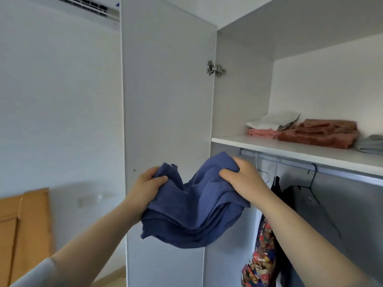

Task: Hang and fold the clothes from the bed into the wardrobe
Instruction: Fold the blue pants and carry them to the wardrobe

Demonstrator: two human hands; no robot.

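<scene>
A folded blue garment (pixel 194 214) hangs between my two hands in front of the open wardrobe. My left hand (pixel 146 188) grips its left edge, thumb on top. My right hand (pixel 242 177) grips its right upper edge, just below the wardrobe shelf (pixel 294 151). On that shelf lie folded clothes: a white piece (pixel 271 121) on a pink one (pixel 262 133), a rust-coloured stack (pixel 319 132) and a grey piece (pixel 371 145) at the right edge. Under the shelf runs a hanging rail (pixel 290 160) with dark garments (pixel 300 201) and a colourful patterned one (pixel 262 257) on hangers.
The white wardrobe door (pixel 167 90) stands open to the left of the shelf. A wooden door (pixel 22 230) is at the lower left, an air conditioner (pixel 89 6) at the top left. The bed is out of view.
</scene>
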